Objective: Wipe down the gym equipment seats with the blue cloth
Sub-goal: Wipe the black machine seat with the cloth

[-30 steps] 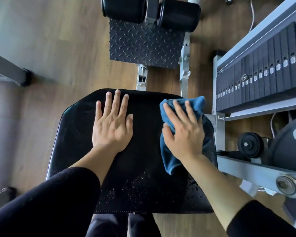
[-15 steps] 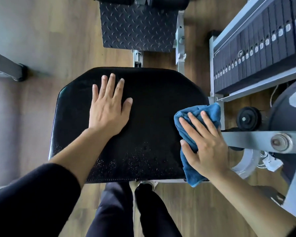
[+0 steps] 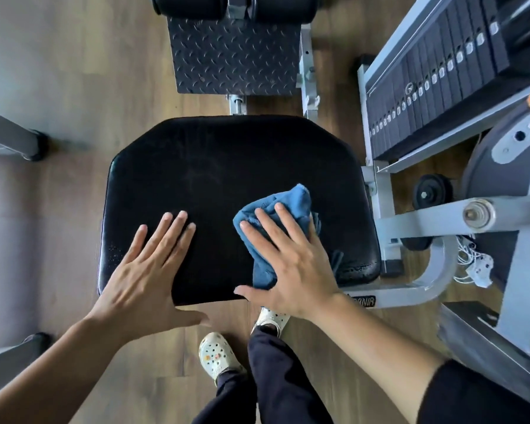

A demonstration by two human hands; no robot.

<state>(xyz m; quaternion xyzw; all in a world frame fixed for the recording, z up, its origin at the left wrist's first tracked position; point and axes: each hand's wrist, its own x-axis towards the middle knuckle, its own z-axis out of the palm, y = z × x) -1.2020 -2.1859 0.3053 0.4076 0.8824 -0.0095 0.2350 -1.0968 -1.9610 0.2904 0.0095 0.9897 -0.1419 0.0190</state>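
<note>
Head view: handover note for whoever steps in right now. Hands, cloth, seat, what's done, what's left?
Left hand: open, flat on the near-left part of the seat, thumb past the near edge.
Right hand: open, straight fingers pressing the blue cloth onto the near-right part of the seat.
Done, by the look of it: the far and middle areas show faint wipe streaks and no drops.
Left: droplets show by the near-left edge and at the near-right corner, so wipe those. Any other seats are outside this view.
</note>
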